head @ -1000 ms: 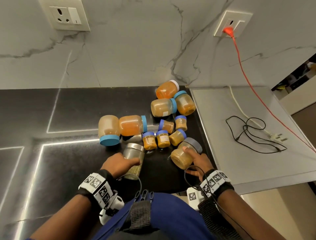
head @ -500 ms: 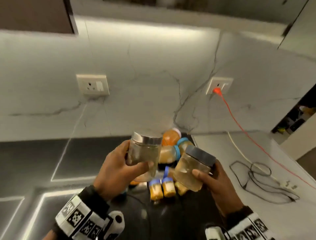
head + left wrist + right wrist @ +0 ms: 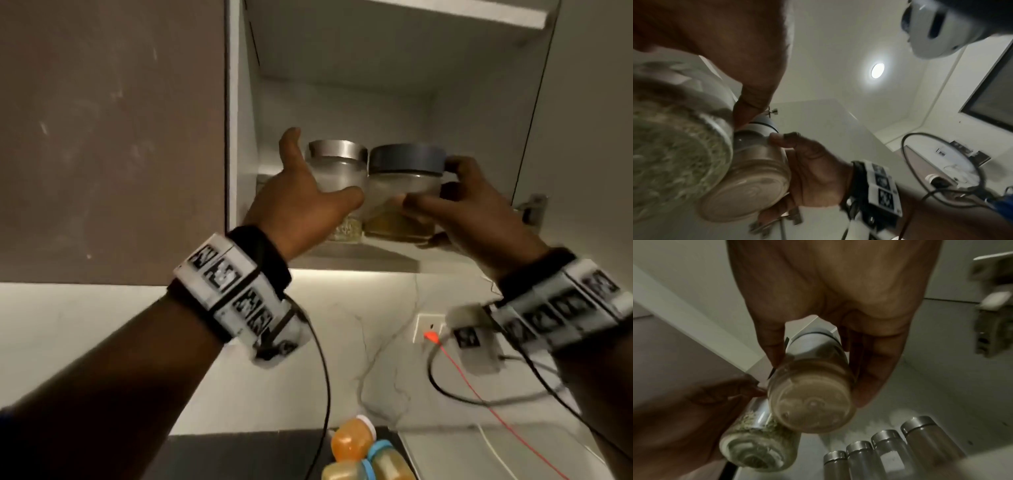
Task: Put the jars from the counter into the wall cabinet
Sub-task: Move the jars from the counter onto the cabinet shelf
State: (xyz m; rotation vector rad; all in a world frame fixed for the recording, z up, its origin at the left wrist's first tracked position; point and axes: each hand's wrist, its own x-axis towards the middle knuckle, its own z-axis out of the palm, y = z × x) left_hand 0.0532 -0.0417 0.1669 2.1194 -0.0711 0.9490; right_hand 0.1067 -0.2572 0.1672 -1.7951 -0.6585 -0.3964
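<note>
At the open wall cabinet, the left hand wraps its grip round a clear glass jar of greenish flakes with a silver lid, touching the grey-lidded jar of tan powder clasped by the right hand, above the dark bench.

Two held jars — four steel-capped jars
</note>
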